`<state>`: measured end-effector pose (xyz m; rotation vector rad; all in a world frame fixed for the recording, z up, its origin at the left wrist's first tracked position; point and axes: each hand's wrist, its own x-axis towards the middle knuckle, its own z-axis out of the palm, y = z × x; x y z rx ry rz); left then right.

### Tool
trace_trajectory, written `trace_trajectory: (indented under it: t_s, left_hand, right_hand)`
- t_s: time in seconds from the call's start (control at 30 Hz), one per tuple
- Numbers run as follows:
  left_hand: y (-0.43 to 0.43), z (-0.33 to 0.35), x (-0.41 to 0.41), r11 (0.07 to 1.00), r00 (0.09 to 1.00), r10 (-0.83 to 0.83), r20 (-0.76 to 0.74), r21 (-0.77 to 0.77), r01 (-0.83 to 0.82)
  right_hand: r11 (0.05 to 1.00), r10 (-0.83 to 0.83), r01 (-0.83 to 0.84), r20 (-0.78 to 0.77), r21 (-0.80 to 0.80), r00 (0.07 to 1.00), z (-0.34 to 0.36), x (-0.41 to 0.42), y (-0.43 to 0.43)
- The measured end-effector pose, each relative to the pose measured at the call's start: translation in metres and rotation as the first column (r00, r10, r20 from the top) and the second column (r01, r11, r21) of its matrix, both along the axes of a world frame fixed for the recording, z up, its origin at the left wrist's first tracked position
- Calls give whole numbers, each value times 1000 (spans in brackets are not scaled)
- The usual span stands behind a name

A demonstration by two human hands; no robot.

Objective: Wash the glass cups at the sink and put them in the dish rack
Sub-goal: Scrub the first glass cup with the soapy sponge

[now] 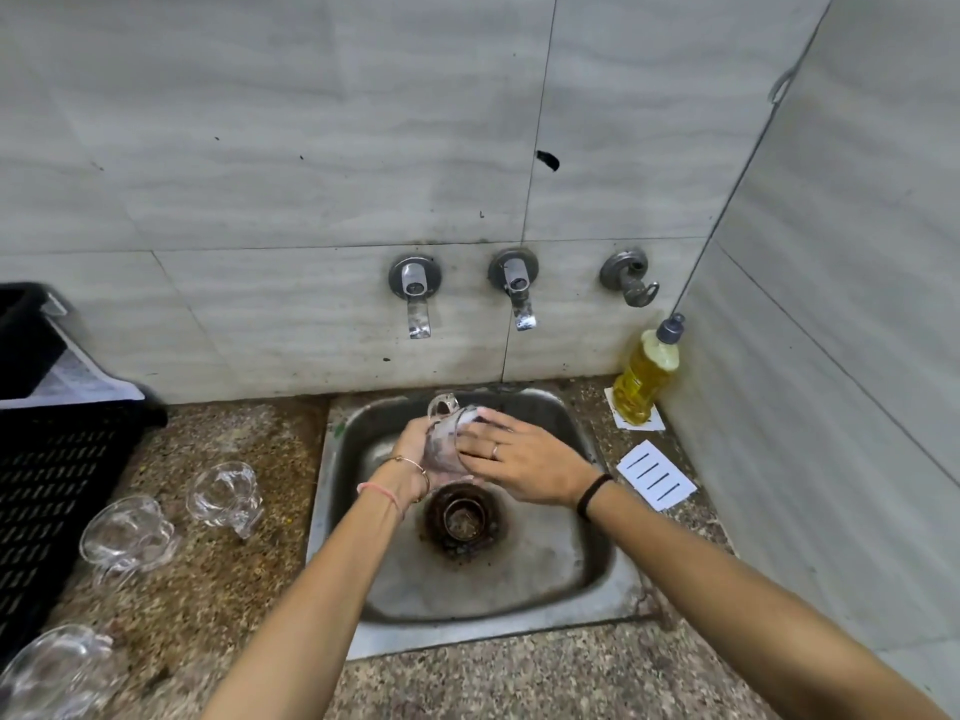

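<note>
Holding a glass cup (445, 440) over the back half of the sink (545, 579), just beyond the rusty drain (461, 514) and clear of the basin floor. Gripping it from the left and from below with the left hand (413, 454), fingers curled round the wall. Laying the right hand (519, 459) against its right side, fingers straight and pressing on the glass rather than clasping it. Tilting the cup onto its side, with the handle loop sticking up at the far end. Showing clear glass clouded grey-white with a wet film, blurred in places. Hiding the mouth behind the right fingers.

Leaving three more clear handled cups on the speckled counter left of the sink: the near cup (226, 493) closest to the basin, the middle cup (127, 532) beside it, the front cup (52, 667) at the lower left edge, all apart from each other. Keeping the black dish rack (47, 491) just left of them.

Reading no brand on the yellow soap bottle (644, 376) standing in the right corner, its label too small to make out. Seeing only four dark parallel strokes on the white card (655, 474) lying right of the sink, and no letters.
</note>
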<state>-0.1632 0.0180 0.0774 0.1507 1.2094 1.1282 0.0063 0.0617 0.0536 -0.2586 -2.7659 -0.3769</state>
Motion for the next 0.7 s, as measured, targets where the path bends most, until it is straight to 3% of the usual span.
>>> trace_trajectory:
  t_s: [0.07, 0.1, 0.13, 0.17, 0.2, 0.23, 0.27, 0.3, 0.37, 0.4, 0.47, 0.53, 0.57, 0.6, 0.63, 0.7]
  left_hand:
    - [3, 2, 4, 1000, 1000, 8, -8, 22, -8]
    - [6, 2, 7, 999, 999, 29, -26, 46, -28]
    - [9, 1, 8, 997, 997, 51, -56, 62, -48]
    - [11, 0, 9, 994, 994, 79, -76, 77, -73]
    - [11, 0, 9, 993, 991, 91, -100, 88, -82]
    - [10, -3, 8, 991, 990, 107, -96, 92, -98]
    - [10, -4, 7, 990, 991, 108, -81, 96, -100]
    - [11, -3, 5, 992, 994, 92, -62, 88, -87]
    - [8, 0, 2, 999, 998, 29, -51, 42, -27]
    - [7, 0, 2, 1000, 999, -2, -49, 22, 4]
    - [7, -1, 3, 1000, 999, -21, -33, 18, 22]
    - [12, -2, 5, 998, 999, 4, -40, 60, -2]
    - [14, -4, 5, 996, 997, 31, -67, 87, -25]
    - [15, -4, 7, 991, 996, 47, -75, 125, -38]
    - [14, -5, 9, 985, 996, 73, -56, 163, -63]
    - [9, -8, 10, 971, 993, 115, -1, 211, -112]
  right_hand:
    - [996, -84, 84, -2, -34, 996, 2, 0, -5]
    - [967, -213, 203, -48, -153, 976, 3, -9, -20]
    - [861, -399, 328, -118, -389, 909, 7, -22, -40]
    - [640, -590, 359, -135, -680, 796, 10, -38, -60]
    - [412, -709, 293, -101, -863, 698, 15, -50, -73]
    - [305, -753, 205, -104, -930, 649, 17, -56, -78]
    - [344, -737, 176, -149, -922, 660, 17, -55, -77]
    - [493, -650, 189, -214, -849, 729, 17, -47, -71]
    - [895, -283, 163, -244, -415, 928, 9, -25, -44]
    - [979, -120, 87, -173, -186, 978, 6, -13, -24]
    - [999, -44, 44, -37, 15, 998, 7, 1, -5]
    - [978, -202, 199, -48, -69, 978, 7, -6, -17]
    - [923, -334, 302, -106, -238, 936, 9, -17, -35]
    - [806, -488, 368, -170, -464, 856, 14, -30, -53]
    - [631, -630, 373, -169, -680, 758, 22, -45, -71]
    - [339, -794, 307, -96, -889, 600, 34, -65, -85]
